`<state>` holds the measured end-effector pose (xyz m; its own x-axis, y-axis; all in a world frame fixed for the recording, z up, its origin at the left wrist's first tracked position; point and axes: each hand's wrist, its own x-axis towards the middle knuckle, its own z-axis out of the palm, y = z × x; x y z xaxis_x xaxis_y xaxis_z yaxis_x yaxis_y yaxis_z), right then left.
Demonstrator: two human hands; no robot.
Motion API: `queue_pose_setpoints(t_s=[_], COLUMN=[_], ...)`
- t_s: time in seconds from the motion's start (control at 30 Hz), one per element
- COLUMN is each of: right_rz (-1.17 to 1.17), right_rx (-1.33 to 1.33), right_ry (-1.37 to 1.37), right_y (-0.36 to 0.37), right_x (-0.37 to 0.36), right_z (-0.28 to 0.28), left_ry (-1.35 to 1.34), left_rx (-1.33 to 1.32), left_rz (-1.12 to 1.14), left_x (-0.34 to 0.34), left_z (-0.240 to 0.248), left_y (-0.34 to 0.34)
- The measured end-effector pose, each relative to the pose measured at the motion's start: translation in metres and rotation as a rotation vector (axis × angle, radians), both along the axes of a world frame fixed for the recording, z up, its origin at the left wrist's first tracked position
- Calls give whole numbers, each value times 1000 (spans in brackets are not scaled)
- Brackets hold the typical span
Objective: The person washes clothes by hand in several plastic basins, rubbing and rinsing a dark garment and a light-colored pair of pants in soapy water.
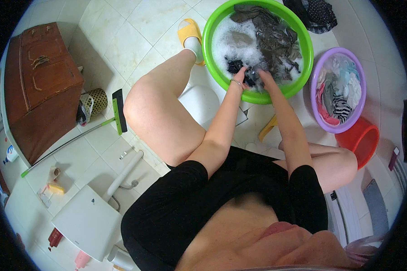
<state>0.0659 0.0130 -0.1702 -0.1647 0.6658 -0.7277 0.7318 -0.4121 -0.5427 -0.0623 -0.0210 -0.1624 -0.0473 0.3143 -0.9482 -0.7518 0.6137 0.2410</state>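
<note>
A green basin [206, 49] of foamy water stands on the floor before me. Both hands are down at its near rim, around a small black cloth [253, 77] that lies wet among the suds. My left hand [240, 77], with a bracelet at the wrist, is closed on the cloth's left side. From the right, my right hand [263, 76] grips the same cloth, its fingertips partly hidden by water and foam. Dark brown-grey wet clothing [276, 40] fills the basin's right and far part. A paler lump of fabric [241, 39] shows through the foam on the left.
Right of the basin, a purple tub [315, 97] holds mixed laundry, beside a red bucket [364, 140]. Dark clothes [319, 16] lie beyond. At left are a floor squeegee [118, 112], a patterned basket [94, 101] and a brown cabinet [45, 72]. A white toilet tank [88, 221] stands lower left.
</note>
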Motion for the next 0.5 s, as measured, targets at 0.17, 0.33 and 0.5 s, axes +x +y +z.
queue_pose_setpoints(t_s=[0.17, 0.33, 0.5], right_rz=[-417, 234, 135], right_rx=[-464, 338, 732], right_ry=[855, 587, -137], right_y=[-1, -17, 6], right_x=[-31, -46, -9], right_z=[120, 150, 70], left_ry=[-537, -517, -26], left_rx=[212, 298, 27], left_rz=[113, 142, -114], left_x=[-4, -1, 9], left_z=[3, 6, 32], left_y=[1, 2, 9])
